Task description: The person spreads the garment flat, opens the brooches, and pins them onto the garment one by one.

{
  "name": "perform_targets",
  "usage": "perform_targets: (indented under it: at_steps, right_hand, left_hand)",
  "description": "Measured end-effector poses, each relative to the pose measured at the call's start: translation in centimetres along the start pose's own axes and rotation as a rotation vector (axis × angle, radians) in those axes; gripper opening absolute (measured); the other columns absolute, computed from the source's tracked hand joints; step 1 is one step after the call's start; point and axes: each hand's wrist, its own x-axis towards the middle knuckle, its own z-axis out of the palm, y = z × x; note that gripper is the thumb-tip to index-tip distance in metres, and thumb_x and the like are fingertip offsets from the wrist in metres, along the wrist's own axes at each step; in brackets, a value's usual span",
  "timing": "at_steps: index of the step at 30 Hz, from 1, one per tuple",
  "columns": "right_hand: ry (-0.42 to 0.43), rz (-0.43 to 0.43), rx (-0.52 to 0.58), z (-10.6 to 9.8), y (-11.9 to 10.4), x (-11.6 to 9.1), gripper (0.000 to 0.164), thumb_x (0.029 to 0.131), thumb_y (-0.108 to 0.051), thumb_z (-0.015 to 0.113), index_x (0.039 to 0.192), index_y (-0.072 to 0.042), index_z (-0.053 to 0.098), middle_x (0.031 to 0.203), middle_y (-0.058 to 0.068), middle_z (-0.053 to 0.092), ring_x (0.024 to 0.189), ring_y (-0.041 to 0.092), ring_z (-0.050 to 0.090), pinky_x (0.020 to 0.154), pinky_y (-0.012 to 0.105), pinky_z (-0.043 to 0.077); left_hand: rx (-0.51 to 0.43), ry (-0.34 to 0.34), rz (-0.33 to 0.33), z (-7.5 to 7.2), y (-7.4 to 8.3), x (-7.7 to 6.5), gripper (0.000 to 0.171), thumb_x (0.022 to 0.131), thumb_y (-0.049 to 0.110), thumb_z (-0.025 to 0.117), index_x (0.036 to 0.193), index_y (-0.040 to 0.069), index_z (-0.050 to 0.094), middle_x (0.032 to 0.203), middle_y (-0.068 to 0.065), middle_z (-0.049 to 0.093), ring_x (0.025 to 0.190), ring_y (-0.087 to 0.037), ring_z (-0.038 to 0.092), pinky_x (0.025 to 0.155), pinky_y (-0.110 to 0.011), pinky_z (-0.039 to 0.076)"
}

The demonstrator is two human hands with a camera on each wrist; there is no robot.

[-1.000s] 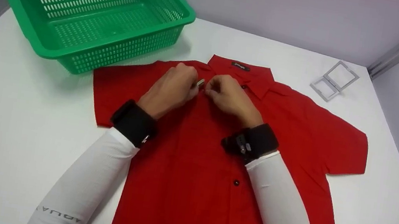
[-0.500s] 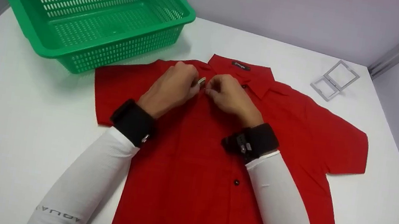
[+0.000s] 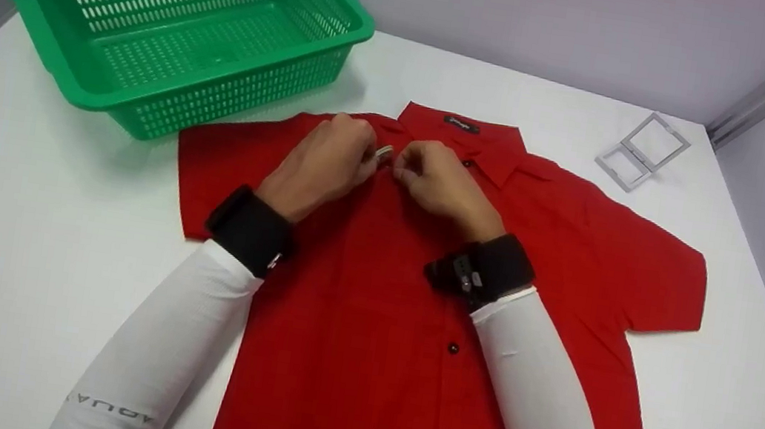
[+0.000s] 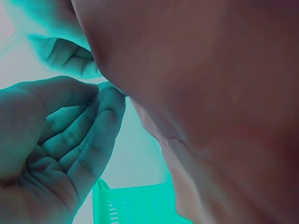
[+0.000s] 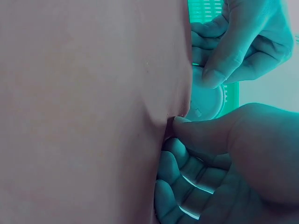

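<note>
A red short-sleeved button-up shirt (image 3: 385,305) lies spread on the white table with its collar at the far end. At its upper front my left hand (image 3: 325,169) pinches a small round badge-like disc (image 5: 202,100), whose pale rim shows edge-on in the head view. Right beside it, my right hand (image 3: 450,186) pinches a bit of the shirt cloth between thumb and fingers. In the right wrist view the thumb (image 5: 201,133) presses on that raised fold. The disc's face and back are mostly hidden by the fingers.
A green plastic basket (image 3: 235,93) stands at the back left, close to the shirt's left sleeve. On the table (image 3: 28,284) at the back right rests a small grey hinged square frame (image 3: 641,161), unfolded. Pale walls border the back and right side.
My left hand and forearm have shifted slightly to the left and away, the disc tilting a little with them. The right hand keeps its place on the cloth.
</note>
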Motion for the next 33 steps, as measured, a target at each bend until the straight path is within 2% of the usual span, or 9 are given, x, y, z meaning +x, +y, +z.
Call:
perform_targets:
  at_steps: [7,15,26,33]
  right_hand:
    - [0.003,-0.018,-0.004,-0.04,0.05,0.06,0.009,0.096,-0.013,0.059,0.097,-0.009,0.066,0.091,0.007,0.061,0.086,0.021,0.056,0.082,0.031,0.047]
    - [0.005,-0.021,0.006,-0.03,0.03,0.0,0.01,0.096,-0.014,0.06,0.099,-0.009,0.068,0.09,0.007,0.063,0.084,0.02,0.056,0.08,0.03,0.047]
    - [0.01,-0.04,0.013,-0.03,0.14,-0.06,0.011,0.097,-0.015,0.059,0.099,-0.01,0.068,0.087,0.008,0.061,0.083,0.021,0.056,0.079,0.03,0.047]
    - [0.009,-0.027,0.018,-0.02,0.08,-0.12,0.011,0.096,-0.017,0.06,0.101,-0.012,0.068,0.088,0.007,0.061,0.085,0.021,0.056,0.079,0.031,0.047]
  left_hand:
    - [-0.063,0.001,-0.028,0.31,0.14,0.09,0.032,0.094,0.019,0.064,0.066,0.004,0.063,0.052,-0.004,0.044,0.052,-0.015,0.042,0.056,-0.025,0.042]
    - [-0.099,0.02,-0.02,0.65,0.35,-0.01,0.034,0.095,0.017,0.062,0.064,0.004,0.057,0.053,-0.002,0.036,0.052,-0.014,0.033,0.057,-0.025,0.041]
    - [-0.105,0.006,-0.029,0.7,0.57,0.03,0.029,0.094,0.019,0.064,0.07,0.004,0.064,0.054,-0.005,0.044,0.053,-0.016,0.041,0.059,-0.026,0.046]
    - [-0.111,-0.005,-0.013,0.74,0.45,0.07,0.021,0.093,0.02,0.067,0.08,0.004,0.071,0.058,-0.008,0.053,0.057,-0.018,0.051,0.066,-0.027,0.052]
